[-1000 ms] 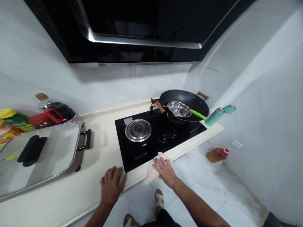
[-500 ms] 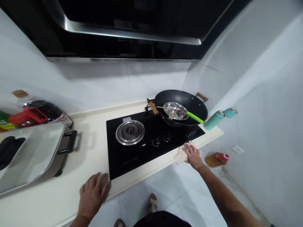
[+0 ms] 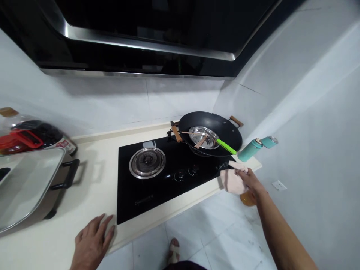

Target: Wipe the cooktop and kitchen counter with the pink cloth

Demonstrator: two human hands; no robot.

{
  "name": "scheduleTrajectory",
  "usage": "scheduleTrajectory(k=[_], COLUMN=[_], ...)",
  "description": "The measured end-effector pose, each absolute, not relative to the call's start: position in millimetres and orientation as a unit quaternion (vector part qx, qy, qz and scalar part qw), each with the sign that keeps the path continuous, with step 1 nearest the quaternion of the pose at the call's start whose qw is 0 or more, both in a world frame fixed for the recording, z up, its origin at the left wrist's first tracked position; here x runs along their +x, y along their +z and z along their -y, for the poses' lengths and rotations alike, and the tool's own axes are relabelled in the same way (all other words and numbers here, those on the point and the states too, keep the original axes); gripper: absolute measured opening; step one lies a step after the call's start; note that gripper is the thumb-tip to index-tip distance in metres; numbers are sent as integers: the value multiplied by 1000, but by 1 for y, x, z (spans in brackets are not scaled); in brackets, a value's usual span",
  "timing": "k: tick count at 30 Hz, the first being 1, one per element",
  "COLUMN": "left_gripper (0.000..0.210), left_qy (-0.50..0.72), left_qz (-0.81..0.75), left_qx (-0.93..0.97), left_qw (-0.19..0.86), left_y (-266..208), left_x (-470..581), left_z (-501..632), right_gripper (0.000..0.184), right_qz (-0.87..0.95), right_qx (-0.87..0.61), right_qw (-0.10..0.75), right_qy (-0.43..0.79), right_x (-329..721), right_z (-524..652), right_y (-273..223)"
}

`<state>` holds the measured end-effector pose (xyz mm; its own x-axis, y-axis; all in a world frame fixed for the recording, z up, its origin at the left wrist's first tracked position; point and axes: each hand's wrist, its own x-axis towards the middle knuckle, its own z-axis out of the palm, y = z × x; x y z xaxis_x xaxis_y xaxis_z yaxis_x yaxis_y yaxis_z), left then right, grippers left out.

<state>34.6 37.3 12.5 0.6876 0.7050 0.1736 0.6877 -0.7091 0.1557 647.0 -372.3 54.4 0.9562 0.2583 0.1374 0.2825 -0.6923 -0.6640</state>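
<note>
My right hand (image 3: pixel 249 179) grips a pale pink cloth (image 3: pixel 233 182) at the counter's front edge, by the right corner of the black gas stove (image 3: pixel 157 191). The cloth hangs loosely and partly covers that corner. My left hand (image 3: pixel 91 240) lies on the cream countertop (image 3: pixel 92 180), fingers spread, just left of the stove's front corner. A black wok (image 3: pixel 230 133) with wooden handles sits over the right burner. Inside it are a steel bowl (image 3: pixel 194 139), several chopsticks (image 3: pixel 200 142) and a utensil with a bright green handle (image 3: pixel 226 146). The left burner (image 3: pixel 147 162) is uncovered.
A teal flask (image 3: pixel 249 150) stands near the right wall. An oil bottle (image 3: pixel 247 198) is on the floor, partly behind my right hand. An electric pan (image 3: pixel 33 187) and a dark bottle (image 3: pixel 45 131) occupy the left. The black range hood (image 3: pixel 140 60) hangs overhead.
My right hand has moved right and up along the counter edge, lifting the cloth, which now hangs more open. My left hand stays by the stove corner. The view has shifted slightly.
</note>
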Motion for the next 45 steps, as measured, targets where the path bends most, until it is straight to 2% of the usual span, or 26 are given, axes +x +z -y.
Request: scheduleTrajectory(k=[2, 4, 9, 13, 16, 22, 25, 28, 30, 33, 37, 39, 45], left_gripper=[54, 55, 53, 48, 49, 46, 46, 47, 47, 46, 47, 48, 49], left_qy=[111, 109, 141, 195, 199, 187, 188, 188, 193, 199, 199, 201, 211], left_qz=[-375, -373, -334, -244, -210, -217, -220, -216, -213, -210, -212, -212, -220], left_qx=[919, 921, 932, 950, 956, 957, 956, 957, 956, 955, 953, 953, 950], left_qw=[37, 31, 4, -19, -43, -47, -44, -49, -55, -70, -80, -81, -73], left_y=[10, 8, 13, 15, 10, 2, 4, 5, 5, 3, 3, 2, 0], left_x=[33, 31, 42, 79, 105, 111, 108, 107, 106, 106, 105, 105, 105], left_z=[-39, -40, -31, -11, 1, 3, 2, 2, 2, 2, 3, 4, 6], right_gripper=[71, 82, 56, 53, 52, 44, 35, 35, 30, 21, 35, 41, 54], right_qz=[127, 141, 243, 192, 189, 311, 404, 493, 524, 508, 405, 328, 153], right_qx=[-923, -932, -953, -975, -977, -944, -901, -844, -821, -836, -907, -940, -983], right_qw=[362, 334, 177, 103, 98, 114, 153, 203, 217, 195, 107, 75, 55], right_qy=[-8, -17, 46, 28, 11, 3, 33, 53, 70, 78, 38, 56, 86], right_x=[641, 631, 602, 580, 548, 427, 368, 339, 344, 385, 476, 519, 583], right_z=[362, 348, 303, 266, 245, 199, 176, 166, 172, 196, 233, 241, 204], right_y=[50, 44, 35, 36, 39, 45, 51, 54, 52, 45, 41, 45, 57])
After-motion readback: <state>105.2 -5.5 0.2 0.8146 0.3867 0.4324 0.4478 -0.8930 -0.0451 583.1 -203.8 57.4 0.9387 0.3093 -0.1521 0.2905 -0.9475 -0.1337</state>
